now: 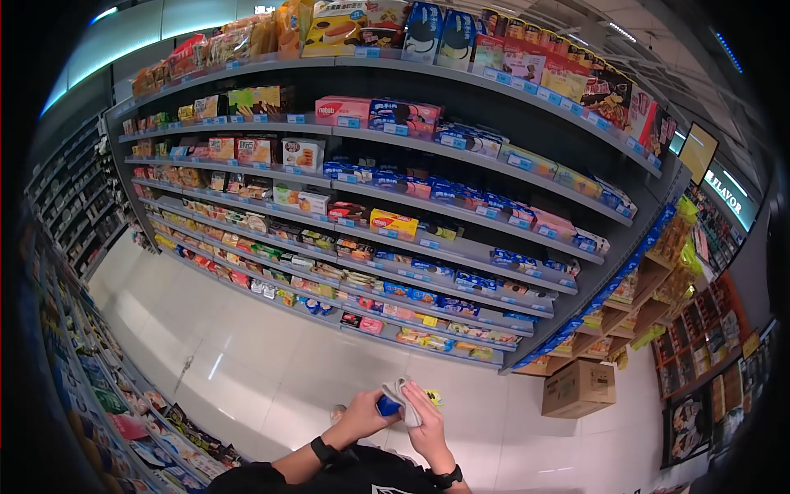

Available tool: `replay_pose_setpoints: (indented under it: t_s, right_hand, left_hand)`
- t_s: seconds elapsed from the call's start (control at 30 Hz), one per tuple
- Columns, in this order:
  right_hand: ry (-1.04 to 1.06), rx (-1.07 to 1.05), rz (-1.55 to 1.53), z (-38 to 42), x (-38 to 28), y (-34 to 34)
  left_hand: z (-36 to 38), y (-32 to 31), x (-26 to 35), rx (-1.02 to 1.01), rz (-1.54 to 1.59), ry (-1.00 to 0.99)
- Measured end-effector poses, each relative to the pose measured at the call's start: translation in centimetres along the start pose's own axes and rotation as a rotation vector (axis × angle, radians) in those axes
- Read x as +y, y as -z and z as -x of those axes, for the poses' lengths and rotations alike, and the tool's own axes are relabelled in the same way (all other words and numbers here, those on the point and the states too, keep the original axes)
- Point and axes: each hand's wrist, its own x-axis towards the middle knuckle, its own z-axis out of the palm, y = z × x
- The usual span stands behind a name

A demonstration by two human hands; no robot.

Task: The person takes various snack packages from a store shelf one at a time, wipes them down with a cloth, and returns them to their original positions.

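Low in the head view, in front of my body, my left hand (365, 415) is closed around a small blue package (388, 405), most of it covered. A light grey cloth (405, 403) lies over the package's right side. The fingers of my right hand (424, 413) press the cloth against the package. Both hands are close together, above the pale floor. Part of a yellow-green item (432, 397) shows just beyond my right fingers; I cannot make out what it is.
Ahead stands a long grey shelf unit (527, 317) with several tiers of boxed and bagged snacks. A cardboard box (578, 389) sits on the tiled floor (271, 362) to the right, below wooden display shelves (634, 288). More stocked shelves (107, 387) run along the left.
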Motion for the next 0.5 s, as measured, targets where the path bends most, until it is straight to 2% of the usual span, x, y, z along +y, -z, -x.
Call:
replay_pose_setpoints:
  t_s: [0.03, 0.17, 0.23, 0.27, 0.33, 0.37, 0.43, 0.5]
  right_hand:
    - [0.001, -0.001, 0.002, 0.3, 0.8, 0.0]
    - [-0.144, 0.148, 0.095, 2.2, 5.1, 1.0]
    - [-0.372, 0.348, 0.13, 3.1, 6.4, 1.5]
    - [-0.371, 0.347, 0.129, 3.6, 7.2, 1.9]
    - [-0.649, 0.427, -0.194, 4.6, 9.0, 2.9]
    - [-0.649, 0.426, -0.193, 5.1, 9.9, 3.0]
    - [-0.67, 0.706, -0.524, 5.8, 11.5, 3.0]
    - [-0.7, 0.739, -0.539, 6.5, 12.2, 3.1]
  left_hand:
    - [-0.1, 0.4, 1.2, 0.0, -0.025, 0.054]
    - [-0.3, 0.9, 2.3, -0.044, 0.01, 0.054]
    - [-0.1, 1.0, 2.5, -0.083, 0.023, 0.027]
    - [-0.1, 1.2, 2.7, -0.081, 0.023, 0.027]
    - [-0.2, 1.3, 3.1, -0.146, -0.003, -0.044]
    - [-0.3, 1.4, 3.1, -0.146, -0.002, -0.044]
    - [-0.3, 1.4, 3.1, -0.177, 0.065, -0.103]
    - [-0.3, 1.3, 3.2, -0.177, 0.093, -0.11]
